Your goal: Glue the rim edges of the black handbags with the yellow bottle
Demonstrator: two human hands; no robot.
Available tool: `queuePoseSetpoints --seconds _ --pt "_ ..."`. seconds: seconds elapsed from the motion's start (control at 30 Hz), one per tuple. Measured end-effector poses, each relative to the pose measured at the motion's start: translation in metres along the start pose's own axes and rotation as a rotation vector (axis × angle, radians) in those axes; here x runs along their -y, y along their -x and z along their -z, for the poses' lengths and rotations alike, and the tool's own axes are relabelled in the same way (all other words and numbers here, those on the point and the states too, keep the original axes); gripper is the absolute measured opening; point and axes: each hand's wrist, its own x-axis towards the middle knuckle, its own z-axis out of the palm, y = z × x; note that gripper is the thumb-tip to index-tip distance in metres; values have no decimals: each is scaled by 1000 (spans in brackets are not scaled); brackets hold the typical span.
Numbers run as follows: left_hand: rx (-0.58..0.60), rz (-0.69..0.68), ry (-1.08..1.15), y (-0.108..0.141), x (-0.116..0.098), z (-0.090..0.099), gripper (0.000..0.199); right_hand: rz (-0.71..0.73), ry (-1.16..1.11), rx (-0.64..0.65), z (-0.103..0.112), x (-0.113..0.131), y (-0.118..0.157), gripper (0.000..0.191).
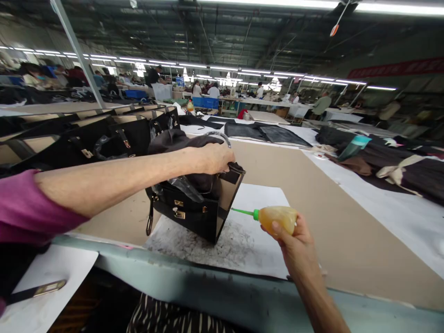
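Observation:
A black handbag with gold clasps and beige side panels stands tilted on a stained white sheet. My left hand reaches across the bag and grips its top edge near the right corner, fingertips partly hidden. In my right hand is a squeeze bottle of yellowish liquid, held sideways. Its thin green nozzle points left, with the tip at or very close to the bag's side edge; whether it touches I cannot tell. Clear plastic wraps the bag's handle.
Several similar black bags stand in rows at the left. Flat black panels lie farther back on the table. At the right are dark fabric and a teal bottle. A strap with a metal end lies at lower left.

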Motion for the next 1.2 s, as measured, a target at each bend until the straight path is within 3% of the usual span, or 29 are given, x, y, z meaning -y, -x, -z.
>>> queuePoseSetpoints --seconds 0.17,0.43,0.67,0.93,1.2 --pt "105 22 8 -3 3 -12 27 141 211 -34 -8 12 -14 63" --pt "201 -13 49 -8 -9 -2 30 382 338 -126 -23 38 -33 49" --pt "204 -9 54 -9 -11 -2 27 510 463 -70 -23 31 -44 27" --pt "240 -50 44 -13 -11 -9 26 378 593 37 -11 -8 -47 23" --pt "237 -74 32 -6 -16 -10 26 140 473 67 -12 -36 -42 30"
